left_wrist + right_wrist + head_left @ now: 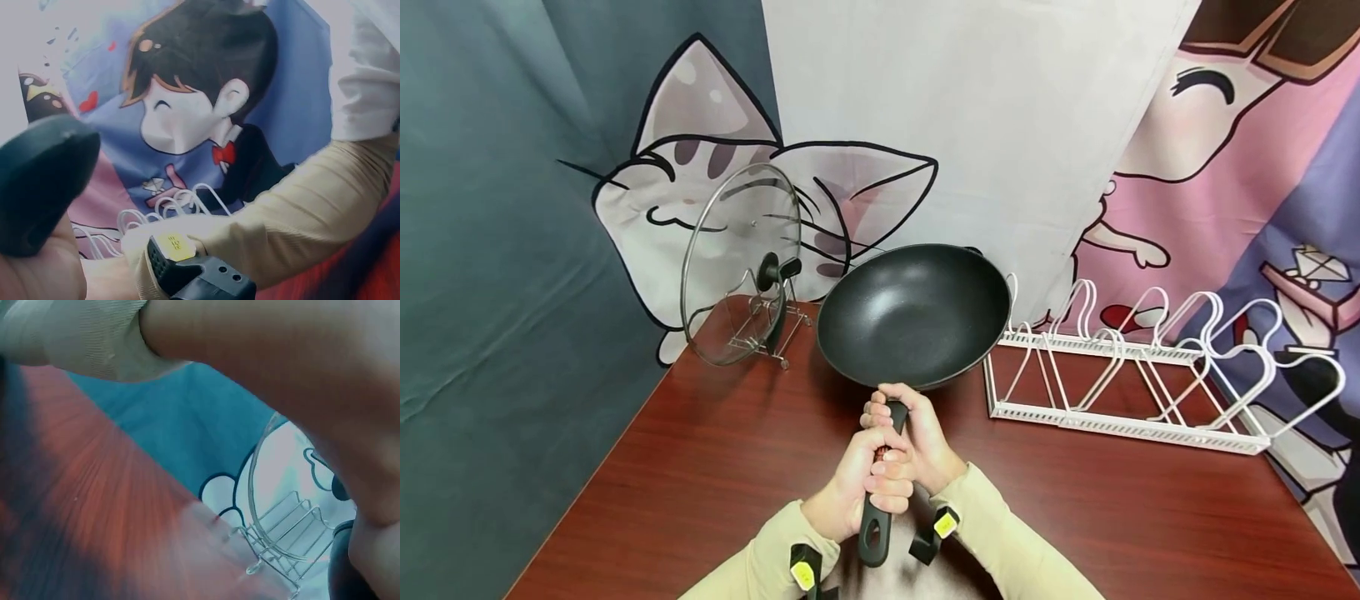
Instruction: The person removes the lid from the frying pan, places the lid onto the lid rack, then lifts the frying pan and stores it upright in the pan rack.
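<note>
Both hands grip the long black handle (pixel 875 533) of a black wok (pixel 917 317), one behind the other. My left hand (pixel 867 479) wraps the lower part, and the handle's end with its hanging hole sticks out below it. Closer to the bowl, my right hand (pixel 917 433) curls round the upper part. The wok's dark inside faces up and toward me, over the back middle of the table. In the left wrist view the rounded handle end (pixel 47 181) rises beside the left hand (pixel 44 275). A bare hand and wrist (pixel 300 375) cover much of the right wrist view.
At the back left a glass lid (pixel 741 267) with a black knob stands on edge in a small wire rack (pixel 793 325). A white rack (pixel 1120 425) with several looped dividers is right of the wok. Printed curtains (pixel 992 100) hang behind the reddish-brown table (pixel 700 467).
</note>
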The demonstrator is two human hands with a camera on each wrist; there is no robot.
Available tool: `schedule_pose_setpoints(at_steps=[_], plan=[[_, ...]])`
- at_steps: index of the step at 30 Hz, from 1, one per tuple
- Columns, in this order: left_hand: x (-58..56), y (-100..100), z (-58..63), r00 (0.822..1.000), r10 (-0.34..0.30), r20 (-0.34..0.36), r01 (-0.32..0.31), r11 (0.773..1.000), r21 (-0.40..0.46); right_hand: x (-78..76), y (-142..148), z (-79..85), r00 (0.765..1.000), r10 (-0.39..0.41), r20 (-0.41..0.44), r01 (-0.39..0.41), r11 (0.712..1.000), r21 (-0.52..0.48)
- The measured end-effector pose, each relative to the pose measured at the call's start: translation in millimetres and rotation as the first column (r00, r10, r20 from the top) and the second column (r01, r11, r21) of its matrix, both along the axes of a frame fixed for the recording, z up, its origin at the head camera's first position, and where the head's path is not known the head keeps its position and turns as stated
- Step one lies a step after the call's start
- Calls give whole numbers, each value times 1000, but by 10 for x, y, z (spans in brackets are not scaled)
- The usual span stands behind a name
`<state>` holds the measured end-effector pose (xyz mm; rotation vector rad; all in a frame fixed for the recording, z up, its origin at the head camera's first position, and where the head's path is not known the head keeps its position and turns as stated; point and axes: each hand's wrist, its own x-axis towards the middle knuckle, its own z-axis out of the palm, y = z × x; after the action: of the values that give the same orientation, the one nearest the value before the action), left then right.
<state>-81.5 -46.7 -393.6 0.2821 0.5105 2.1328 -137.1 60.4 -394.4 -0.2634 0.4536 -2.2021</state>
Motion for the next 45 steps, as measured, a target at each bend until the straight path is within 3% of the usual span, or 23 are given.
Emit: schedule_pose_setpoints(at_steps=[4,12,15,18,21,25,29,34,37,41,45], plan=[[-30,-41,1,1000,-29,-1,29,998,52,-37,-27,24,999,-4,48,5,1000,-26],[-51,-79,-49,994,-109,-13,110,986,129,-97,-25,4,1000,-13,-23,13,1000,27],[-55,-83,-67,991,-131,-37,135,977,165,-111,-34,43,999,22,34,-23,1000,22],[-58,-75,-77,986,-145,-81,157,972,173,-102,-50,119,993,29,117,-38,996,78],[-62,-71,-74,982,-156,-103,172,969,178,-75,-72,199,987,0,160,-24,989,149],[-52,-81,-52,982,-165,-90,178,970,167,-12,-106,263,985,-99,138,64,970,236],[-25,-83,-4,986,-145,-87,152,986,74,62,-128,300,977,-196,80,160,931,328],[7,-73,65,991,-80,-108,65,989,-135,116,-141,321,971,-236,42,199,891,409],[12,-78,83,992,-62,-108,29,960,-278,134,-144,303,964,-267,1,237,857,458],[26,-84,96,994,-27,-105,-22,896,-444,137,-155,257,953,-298,-57,284,810,513],[76,-55,124,989,89,-121,-139,846,-515,108,-164,244,947,-317,-53,296,798,525]])
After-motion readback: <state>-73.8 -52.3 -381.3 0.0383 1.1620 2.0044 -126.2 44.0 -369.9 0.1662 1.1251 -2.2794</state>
